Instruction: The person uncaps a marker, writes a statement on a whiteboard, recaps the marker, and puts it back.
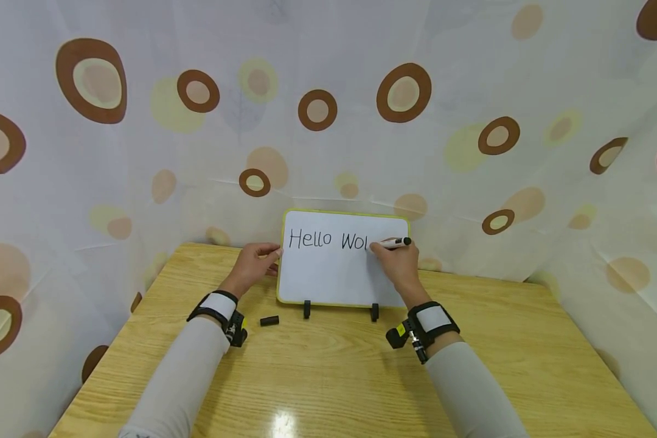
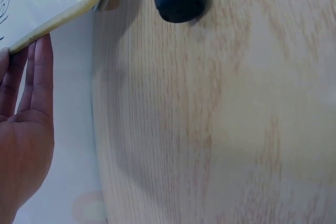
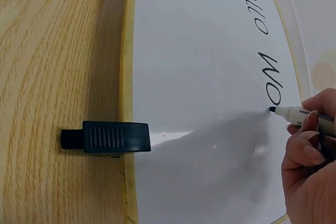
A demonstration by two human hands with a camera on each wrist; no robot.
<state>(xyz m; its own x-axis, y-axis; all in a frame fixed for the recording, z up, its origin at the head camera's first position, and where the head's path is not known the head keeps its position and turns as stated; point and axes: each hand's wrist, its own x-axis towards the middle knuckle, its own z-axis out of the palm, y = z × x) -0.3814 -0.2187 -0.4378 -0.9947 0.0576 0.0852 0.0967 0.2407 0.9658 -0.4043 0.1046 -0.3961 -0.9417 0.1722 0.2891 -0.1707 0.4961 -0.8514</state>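
Note:
A whiteboard (image 1: 328, 277) with a yellow rim stands tilted back on the table, bearing black handwriting (image 1: 328, 241) that reads "Hello Wo" and a further stroke. At its left edge, my left hand (image 1: 254, 264) pinches the rim, fingers behind the board; the thumb shows only partly in the left wrist view. My right hand (image 1: 398, 261) grips a white marker (image 3: 310, 118) with a black end, and its dark tip meets the board just past the "o". In the head view this hand covers part of the board's right side. A black marker cap (image 1: 269, 320) lies left of the board.
Two black stand feet (image 1: 306, 309) support the board's lower edge. The wooden table (image 1: 317, 377) extends toward me and to both sides. Behind it hangs a pale sheet (image 1: 350, 152) with brown and beige rings. A wrist camera (image 1: 235, 331) is strapped to each arm.

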